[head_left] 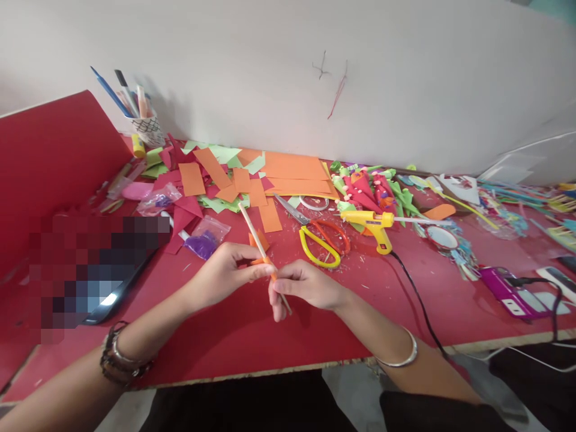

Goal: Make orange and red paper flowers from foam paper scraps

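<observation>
Both my hands meet above the front part of the red table (216, 336). A thin wooden stick (251, 223) slants between them, with an orange paper piece (260, 241) around or against its middle. My left hand (231, 268) pinches the orange paper against the stick from the left. From the right, my right hand (303, 285) grips the paper and the lower stick between thumb and fingers; the stick's tip pokes out below. Just beyond lie scissors (321, 240) with yellow and red handles, blades apart. A yellow glue gun (371, 227) rests to their right, its black cord trailing toward the front edge.
Orange paper pieces (192, 179) lie among green and red scraps at the back. A purple bead bag (202, 240) is left of my hands. Red and green paper cones (366, 189) are piled behind the glue gun. A pen cup (147, 131) stands by the wall; a purple box (510, 294) sits right.
</observation>
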`<state>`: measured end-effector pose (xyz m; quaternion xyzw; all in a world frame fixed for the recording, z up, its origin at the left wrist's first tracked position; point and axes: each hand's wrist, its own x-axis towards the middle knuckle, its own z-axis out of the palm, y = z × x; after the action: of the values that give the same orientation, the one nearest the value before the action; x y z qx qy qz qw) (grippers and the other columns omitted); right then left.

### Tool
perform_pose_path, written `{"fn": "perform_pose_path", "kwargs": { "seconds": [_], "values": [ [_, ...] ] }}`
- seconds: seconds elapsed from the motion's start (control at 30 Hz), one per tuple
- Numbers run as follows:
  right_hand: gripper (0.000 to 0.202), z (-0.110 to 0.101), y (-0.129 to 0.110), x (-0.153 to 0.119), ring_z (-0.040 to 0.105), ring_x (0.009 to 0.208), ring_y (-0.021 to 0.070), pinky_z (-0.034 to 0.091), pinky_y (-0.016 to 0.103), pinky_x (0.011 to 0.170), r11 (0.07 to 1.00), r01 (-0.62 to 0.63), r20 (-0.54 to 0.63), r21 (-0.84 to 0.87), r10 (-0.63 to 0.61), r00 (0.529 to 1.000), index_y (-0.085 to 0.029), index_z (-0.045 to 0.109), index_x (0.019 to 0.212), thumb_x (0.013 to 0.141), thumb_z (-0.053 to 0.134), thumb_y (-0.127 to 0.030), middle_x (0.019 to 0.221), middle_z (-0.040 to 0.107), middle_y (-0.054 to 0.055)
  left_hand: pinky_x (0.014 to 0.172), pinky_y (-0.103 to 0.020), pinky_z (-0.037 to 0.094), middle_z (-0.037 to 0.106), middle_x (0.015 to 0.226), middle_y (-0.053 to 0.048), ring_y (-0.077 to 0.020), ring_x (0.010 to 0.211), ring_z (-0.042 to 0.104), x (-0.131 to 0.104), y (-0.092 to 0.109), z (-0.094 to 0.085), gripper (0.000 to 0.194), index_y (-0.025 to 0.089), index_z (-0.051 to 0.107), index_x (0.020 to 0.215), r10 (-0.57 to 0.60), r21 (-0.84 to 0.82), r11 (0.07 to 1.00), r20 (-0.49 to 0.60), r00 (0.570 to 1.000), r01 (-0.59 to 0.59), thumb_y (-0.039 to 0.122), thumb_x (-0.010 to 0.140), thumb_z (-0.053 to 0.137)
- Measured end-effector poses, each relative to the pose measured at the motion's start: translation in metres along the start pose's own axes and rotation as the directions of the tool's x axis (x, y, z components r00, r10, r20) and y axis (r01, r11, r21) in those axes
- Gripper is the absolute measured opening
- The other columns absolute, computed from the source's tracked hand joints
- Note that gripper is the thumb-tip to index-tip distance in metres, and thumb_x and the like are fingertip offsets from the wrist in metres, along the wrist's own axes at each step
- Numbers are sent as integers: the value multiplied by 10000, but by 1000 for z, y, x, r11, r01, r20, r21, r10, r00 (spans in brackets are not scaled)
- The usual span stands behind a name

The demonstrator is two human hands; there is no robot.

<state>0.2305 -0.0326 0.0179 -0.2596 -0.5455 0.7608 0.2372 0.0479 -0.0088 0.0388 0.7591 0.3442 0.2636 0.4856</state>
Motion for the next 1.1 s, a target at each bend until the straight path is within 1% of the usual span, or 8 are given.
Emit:
{"fn": "perform_pose_path", "kwargs": {
  "seconds": [0.2, 0.33, 0.4, 0.5, 0.57, 0.63, 0.8, 1.1],
  "values": [
    [248, 7, 4, 2, 601, 524, 109, 483, 237, 543, 937, -10, -340, -350, -117, 933, -127, 576, 691, 799, 503, -339, 603, 620, 19, 473, -178, 364, 608, 563, 9, -87, 507, 501, 0, 4, 10, 260, 139, 619, 658, -74, 108, 990, -144, 987, 90, 321, 798, 497],
    [228, 10, 6, 1, 617, 613, 128, 483, 267, 642, 807, -17, -419, -591, -289, 861, -150, 596, 705, 805, 498, -331, 653, 635, 25, 520, -192, 405, 649, 632, -3, -107, 562, 554, 0, 5, 13, 225, 150, 633, 711, -35, 78, 996, -181, 983, 50, 302, 804, 495],
    [246, 9, 5, 1, 610, 573, 119, 489, 256, 596, 886, 18, -355, -463, -204, 912, -138, 592, 736, 803, 497, -355, 640, 627, 22, 541, -199, 419, 643, 619, -7, -110, 573, 561, -1, 5, 12, 226, 153, 637, 741, -1, 20, 1000, -108, 994, 3, 297, 816, 480],
    [320, 4, 1, 0, 583, 478, 92, 480, 228, 503, 992, 37, -48, -123, -43, 998, -107, 576, 830, 827, 443, -398, 625, 625, 23, 492, -197, 407, 609, 569, -12, -102, 520, 542, -3, 8, 6, 236, 147, 643, 834, 16, -161, 987, 65, 998, -5, 312, 822, 474],
    [334, 0, -1, -1, 581, 474, 84, 477, 220, 499, 1000, 27, 119, -9, -25, 993, -99, 566, 887, 847, 410, -391, 647, 638, 33, 454, -191, 389, 593, 560, -12, -96, 495, 532, -3, 9, 3, 241, 146, 644, 872, 13, -273, 962, 145, 989, 27, 322, 812, 491],
    [312, -2, -2, -2, 589, 497, 83, 483, 217, 511, 1000, 16, 171, 26, -20, 985, -102, 565, 899, 845, 424, -375, 668, 648, 39, 441, -186, 380, 595, 558, -12, -94, 494, 531, -3, 10, 1, 233, 153, 651, 864, -6, -328, 942, 184, 983, 67, 326, 801, 508],
    [292, -2, 0, 0, 603, 529, 98, 508, 243, 544, 1000, 9, 98, 7, -9, 995, -104, 577, 794, 784, 513, -389, 631, 640, 25, 443, -184, 383, 632, 552, -24, -96, 505, 540, -1, 8, 5, 246, 150, 649, 810, -56, -309, 944, 198, 979, 116, 343, 804, 497],
    [239, 1, 6, 3, 606, 578, 110, 513, 257, 564, 967, 77, -250, -244, -140, 958, -121, 613, 707, 739, 580, -355, 659, 629, 28, 472, -175, 416, 640, 546, -5, -82, 488, 530, 2, 8, 11, 242, 145, 612, 639, -81, -201, 976, 5, 997, 81, 295, 799, 509]
  ]
}}
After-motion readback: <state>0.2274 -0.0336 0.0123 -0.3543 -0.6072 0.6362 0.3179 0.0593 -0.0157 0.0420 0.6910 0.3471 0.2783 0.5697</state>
